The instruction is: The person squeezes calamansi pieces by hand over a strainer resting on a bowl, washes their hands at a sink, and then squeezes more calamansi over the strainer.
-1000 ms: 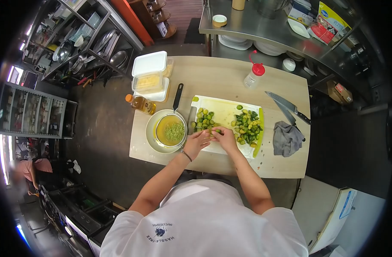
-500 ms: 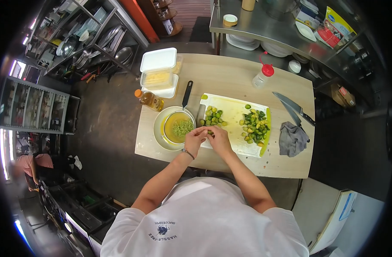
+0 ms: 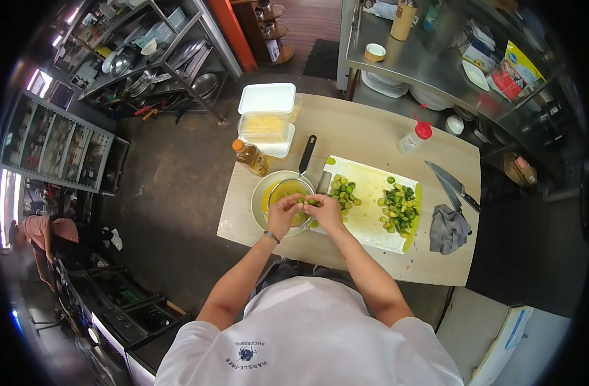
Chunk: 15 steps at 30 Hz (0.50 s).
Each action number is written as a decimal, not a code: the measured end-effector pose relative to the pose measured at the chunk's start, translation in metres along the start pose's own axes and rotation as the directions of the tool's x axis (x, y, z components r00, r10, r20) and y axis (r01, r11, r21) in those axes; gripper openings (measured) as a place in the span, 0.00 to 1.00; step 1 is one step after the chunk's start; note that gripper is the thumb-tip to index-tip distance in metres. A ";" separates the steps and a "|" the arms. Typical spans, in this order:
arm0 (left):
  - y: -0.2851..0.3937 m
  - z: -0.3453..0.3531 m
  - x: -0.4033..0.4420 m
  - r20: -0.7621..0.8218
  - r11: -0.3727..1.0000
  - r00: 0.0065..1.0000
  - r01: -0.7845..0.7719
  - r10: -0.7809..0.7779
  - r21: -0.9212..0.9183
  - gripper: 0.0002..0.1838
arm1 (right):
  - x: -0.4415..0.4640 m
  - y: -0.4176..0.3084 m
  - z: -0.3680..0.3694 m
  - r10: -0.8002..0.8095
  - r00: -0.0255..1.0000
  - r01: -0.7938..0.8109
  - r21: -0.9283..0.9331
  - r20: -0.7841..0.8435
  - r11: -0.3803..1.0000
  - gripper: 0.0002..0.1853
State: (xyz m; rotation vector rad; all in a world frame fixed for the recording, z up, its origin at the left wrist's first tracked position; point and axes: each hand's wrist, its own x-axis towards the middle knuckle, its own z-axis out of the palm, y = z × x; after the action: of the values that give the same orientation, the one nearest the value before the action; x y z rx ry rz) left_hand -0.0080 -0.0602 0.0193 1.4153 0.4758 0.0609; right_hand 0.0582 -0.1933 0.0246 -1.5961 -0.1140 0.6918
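Above a black-handled strainer (image 3: 308, 154), my left hand (image 3: 282, 215) and my right hand (image 3: 326, 212) meet with fingers pinched on small green citrus pieces (image 3: 312, 202). The strainer rests over a pale bowl (image 3: 258, 207) with yellow liquid in it. My hands cover much of the strainer's contents. To the right lies a white cutting board (image 3: 370, 186) with green edges. Cut green citrus halves (image 3: 341, 192) are gathered on its left side, close to my right hand. A heap of flattened, squeezed-looking citrus pieces (image 3: 400, 207) covers its right side.
Two knives (image 3: 450, 183) and a grey cloth (image 3: 447, 229) lie right of the board. A red-capped squeeze bottle (image 3: 415, 138) stands behind. An orange-capped bottle (image 3: 252, 159) and plastic containers (image 3: 265, 125) stand back left. A person (image 3: 50, 231) is at far left.
My hands have moved left from the board's edge to over the strainer, with green citrus between their fingers. The camera view has shifted, so the table appears lower and further right.
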 end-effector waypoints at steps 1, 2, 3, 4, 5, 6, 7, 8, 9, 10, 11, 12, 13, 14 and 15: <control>0.001 -0.005 0.001 0.007 0.999 0.999 -0.038 0.038 0.033 0.16 | 0.002 -0.001 0.003 -0.003 1.000 0.003 -0.002 0.003 1.000 0.15; 0.002 -0.011 0.002 0.003 0.999 0.999 -0.040 0.039 0.032 0.16 | 0.002 -0.001 0.007 -0.003 1.000 0.003 -0.016 0.011 1.000 0.15; 0.006 -0.016 0.003 0.023 0.993 0.999 -0.026 0.024 0.118 0.15 | 0.002 -0.003 0.010 -0.002 1.000 0.002 -0.030 0.017 1.000 0.16; 0.009 -0.020 0.004 0.043 0.979 0.999 -0.013 0.005 0.203 0.15 | 0.002 -0.005 0.013 -0.001 1.000 0.001 -0.032 0.019 0.999 0.16; 0.011 -0.023 0.004 0.041 0.979 0.999 -0.012 0.004 0.202 0.15 | 0.002 -0.007 0.015 -0.041 0.999 0.041 -0.079 -0.001 0.996 0.15; 0.012 -0.026 0.005 0.048 0.978 0.999 -0.003 -0.007 0.208 0.14 | 0.003 -0.011 0.018 -0.082 0.996 0.079 -0.127 -0.018 0.989 0.15; 0.012 -0.028 0.005 0.055 0.977 0.998 0.006 -0.019 0.214 0.13 | 0.002 -0.014 0.020 -0.081 0.997 0.078 -0.128 -0.018 0.989 0.15; 0.013 -0.029 0.005 0.055 0.977 0.998 0.007 -0.019 0.213 0.13 | 0.003 -0.018 0.022 -0.155 0.988 0.144 -0.239 -0.026 0.960 0.15; 0.014 -0.029 0.005 0.055 0.980 0.998 0.024 -0.036 0.199 0.13 | 0.004 -0.020 0.025 -0.230 0.973 0.206 -0.348 -0.026 0.915 0.15; 0.015 -0.030 0.006 0.055 0.982 0.997 0.041 -0.052 0.186 0.13 | 0.005 -0.021 0.028 -0.231 0.973 0.207 -0.349 -0.027 0.914 0.15; 0.016 -0.031 0.007 0.056 0.982 0.997 0.039 -0.050 0.185 0.13 | 0.006 -0.022 0.031 -0.250 0.968 0.222 -0.355 -0.035 0.908 0.14; 0.016 -0.033 0.008 0.050 0.984 0.996 0.059 -0.068 0.170 0.12 | 0.007 -0.022 0.034 -0.268 0.962 0.235 -0.361 -0.044 0.902 0.13; 0.015 -0.034 0.009 0.045 0.985 0.995 0.080 -0.088 0.155 0.12 | 0.010 -0.019 0.037 -0.269 0.962 0.235 -0.361 -0.046 0.902 0.13; 0.014 -0.036 0.009 0.047 0.985 0.995 0.079 -0.088 0.155 0.12 | 0.013 -0.016 0.040 -0.273 0.961 0.241 -0.328 -0.054 0.913 0.12; 0.011 -0.039 0.010 0.050 0.993 0.994 0.099 -0.102 0.068 0.12 | 0.013 -0.017 0.042 -0.275 0.959 0.245 -0.295 -0.062 0.923 0.12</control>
State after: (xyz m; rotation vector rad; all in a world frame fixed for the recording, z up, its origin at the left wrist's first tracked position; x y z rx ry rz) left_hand -0.0101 -0.0191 0.0239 1.4517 0.5085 -0.0742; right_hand 0.0532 -0.1476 0.0361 -1.8473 -0.3580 0.3959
